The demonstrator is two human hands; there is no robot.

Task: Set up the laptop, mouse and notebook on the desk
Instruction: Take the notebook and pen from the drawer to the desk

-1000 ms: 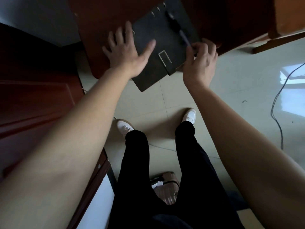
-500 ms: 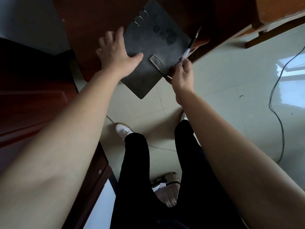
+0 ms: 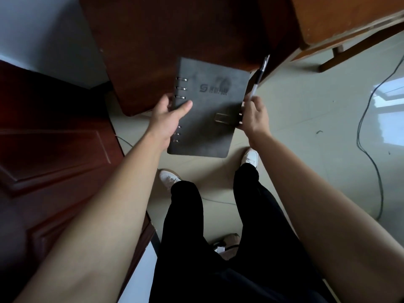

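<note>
A dark grey ring-bound notebook [image 3: 207, 110] with a strap clasp is held in the air between both hands, its upper part over the corner of the dark brown desk [image 3: 175, 40]. My left hand [image 3: 168, 117] grips its ringed spine side, thumb on the cover. My right hand [image 3: 254, 117] holds the clasp edge and also pinches a pen [image 3: 259, 77] that points up and away. No laptop or mouse is in view.
A reddish wooden door [image 3: 54, 160] stands at the left. A lighter wooden piece of furniture [image 3: 338, 20] sits at the top right. A black cable [image 3: 371, 154] trails over the pale tiled floor at the right. My legs and white shoes are below.
The notebook has been lifted off the desk corner and turned straight, now held by both hands toward me. The right hand still carries the pen.
</note>
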